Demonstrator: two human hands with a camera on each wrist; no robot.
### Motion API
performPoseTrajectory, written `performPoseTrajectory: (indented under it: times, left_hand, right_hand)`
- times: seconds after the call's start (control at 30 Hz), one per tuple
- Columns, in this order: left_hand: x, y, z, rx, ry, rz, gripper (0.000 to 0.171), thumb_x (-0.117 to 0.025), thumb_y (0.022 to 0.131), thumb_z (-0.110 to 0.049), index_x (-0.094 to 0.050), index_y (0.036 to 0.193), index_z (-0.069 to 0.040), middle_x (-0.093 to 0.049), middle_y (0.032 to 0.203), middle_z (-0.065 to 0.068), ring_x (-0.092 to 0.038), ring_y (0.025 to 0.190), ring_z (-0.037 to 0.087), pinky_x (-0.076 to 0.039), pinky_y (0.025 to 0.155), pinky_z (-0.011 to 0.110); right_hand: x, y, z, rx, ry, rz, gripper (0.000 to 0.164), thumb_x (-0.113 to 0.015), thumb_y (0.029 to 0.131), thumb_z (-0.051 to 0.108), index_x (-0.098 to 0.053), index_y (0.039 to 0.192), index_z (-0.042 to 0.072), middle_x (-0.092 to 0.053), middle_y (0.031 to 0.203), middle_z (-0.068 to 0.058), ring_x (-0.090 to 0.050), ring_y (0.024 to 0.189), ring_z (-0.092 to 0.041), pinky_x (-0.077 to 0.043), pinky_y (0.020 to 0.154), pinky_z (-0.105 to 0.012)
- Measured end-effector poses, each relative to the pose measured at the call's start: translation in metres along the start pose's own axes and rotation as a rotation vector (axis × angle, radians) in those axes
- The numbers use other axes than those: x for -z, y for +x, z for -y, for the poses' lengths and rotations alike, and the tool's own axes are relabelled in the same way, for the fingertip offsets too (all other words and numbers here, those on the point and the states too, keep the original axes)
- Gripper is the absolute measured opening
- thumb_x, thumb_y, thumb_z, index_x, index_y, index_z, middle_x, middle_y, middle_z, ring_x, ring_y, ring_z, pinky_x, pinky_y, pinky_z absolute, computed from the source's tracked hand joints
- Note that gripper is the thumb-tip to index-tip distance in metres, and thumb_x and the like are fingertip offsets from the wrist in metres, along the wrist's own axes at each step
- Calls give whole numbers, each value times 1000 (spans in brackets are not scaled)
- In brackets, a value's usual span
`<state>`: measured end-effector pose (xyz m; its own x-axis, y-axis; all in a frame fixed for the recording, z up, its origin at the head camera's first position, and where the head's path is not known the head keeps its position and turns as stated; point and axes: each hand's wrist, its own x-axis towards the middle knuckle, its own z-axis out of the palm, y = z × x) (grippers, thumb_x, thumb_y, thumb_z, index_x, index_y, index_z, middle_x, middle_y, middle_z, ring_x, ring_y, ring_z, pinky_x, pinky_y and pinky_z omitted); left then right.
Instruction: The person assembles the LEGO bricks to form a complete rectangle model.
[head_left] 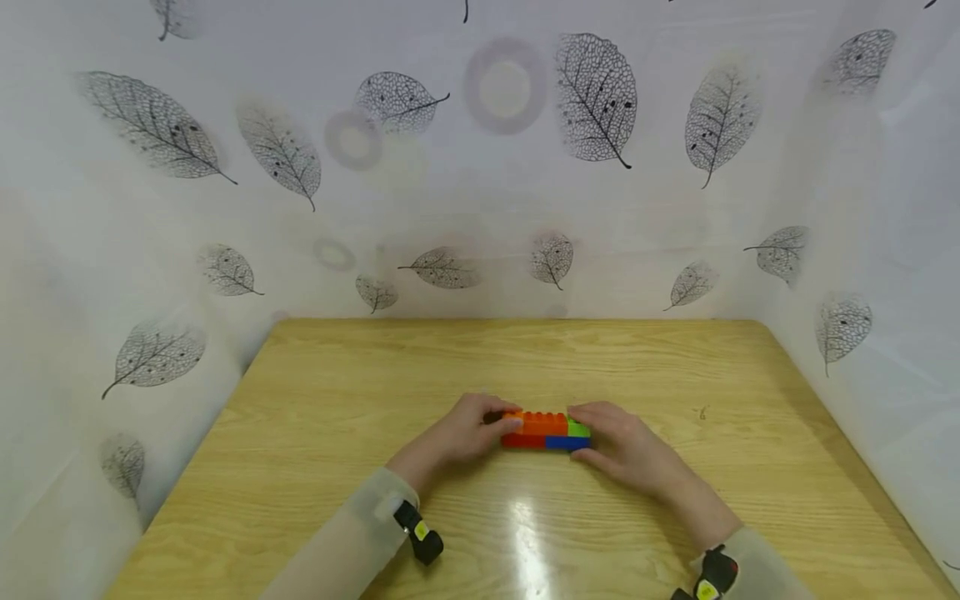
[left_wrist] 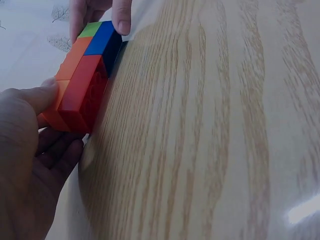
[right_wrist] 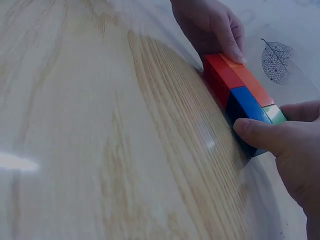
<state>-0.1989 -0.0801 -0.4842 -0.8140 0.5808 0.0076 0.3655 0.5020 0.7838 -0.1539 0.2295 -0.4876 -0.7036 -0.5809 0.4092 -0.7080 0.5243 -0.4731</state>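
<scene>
A two-layer block of toy building bricks lies lengthwise on the table in front of me. Its lower layer is a red brick (head_left: 522, 441) beside a blue brick (head_left: 566, 442). On top run a long orange brick (head_left: 543, 425) and a green brick (head_left: 577, 428) at the right end. A shorter orange brick (left_wrist: 61, 90) caps the left end. My left hand (head_left: 474, 427) pinches that left end, thumb on the near face. With its thumb on the blue brick and fingers behind the green one, my right hand (head_left: 628, 442) holds the other end.
The wooden table (head_left: 375, 358) stretches out around the bricks, with a glare spot near its front. A pale curtain (head_left: 480, 192) with leaf prints rises behind the far edge and along both sides. Each wrist carries a small black camera (head_left: 426, 542).
</scene>
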Motion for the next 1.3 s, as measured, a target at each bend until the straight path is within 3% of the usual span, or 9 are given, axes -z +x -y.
performPoseTrajectory:
  times: [0.17, 0.27, 0.43, 0.53, 0.73, 0.9, 1.1, 1.3]
  left_hand:
    - [1, 0, -2, 26, -21, 14, 44, -66, 107, -39, -70, 140, -11, -69, 134, 1, -62, 123, 20, -49, 107, 40]
    - [3, -4, -4, 7, -24, 12, 52, -70, 104, -40, -63, 147, -11, -65, 142, 1, -61, 128, 22, -48, 109, 40]
    - [4, -12, -5, -152, 122, -28, 66, -84, 94, -37, -61, 149, -11, -59, 151, -1, -53, 140, 22, -38, 119, 44]
    - [1, -15, -4, -208, 172, -40, 67, -87, 91, -36, -62, 149, -12, -58, 152, -4, -51, 142, 19, -32, 122, 44]
    - [-4, -17, -2, -208, 163, -52, 58, -84, 95, -31, -64, 148, -17, -60, 149, -8, -55, 138, 15, -39, 118, 40]
    - [-4, -15, -2, -195, 168, -51, 56, -83, 96, -27, -65, 147, -15, -62, 146, -8, -56, 136, 14, -40, 116, 37]
    - [-1, -12, 0, -160, 127, -32, 54, -83, 95, -29, -66, 146, -18, -64, 142, -9, -58, 133, 13, -44, 114, 37]
    - [3, -6, 3, -133, 107, -11, 53, -84, 95, -31, -68, 144, -17, -68, 137, -8, -61, 128, 11, -46, 111, 35]
  right_hand:
    - [-2, 1, -2, 27, -37, -22, 58, -91, 86, 14, -68, 137, 1, -70, 133, -9, -68, 118, -26, -57, 97, -45]
    - [-3, 2, -2, 14, -36, -11, 56, -89, 88, 15, -68, 138, 2, -70, 133, -8, -68, 119, -26, -57, 97, -44]
    - [-2, 2, -1, -3, -54, -2, 56, -88, 89, 16, -68, 139, 3, -70, 134, -8, -68, 119, -26, -57, 97, -44]
    - [-1, 2, -1, -17, -64, 1, 56, -88, 89, 17, -67, 140, 3, -69, 134, -8, -68, 119, -25, -57, 97, -44]
    - [-1, 2, -1, -24, -56, 2, 57, -89, 89, 17, -67, 140, 4, -69, 134, -7, -68, 119, -24, -57, 97, -43]
    - [-1, 3, -2, -29, -42, 8, 57, -89, 88, 17, -68, 139, 4, -70, 133, -7, -68, 118, -25, -57, 97, -44]
    - [1, 7, -4, -113, -12, 55, 55, -88, 90, 20, -68, 140, 8, -71, 132, -4, -69, 117, -23, -57, 97, -46]
    - [6, 12, -6, -174, 52, 101, 55, -87, 92, 24, -68, 139, 4, -71, 134, -8, -66, 124, -29, -52, 104, -50]
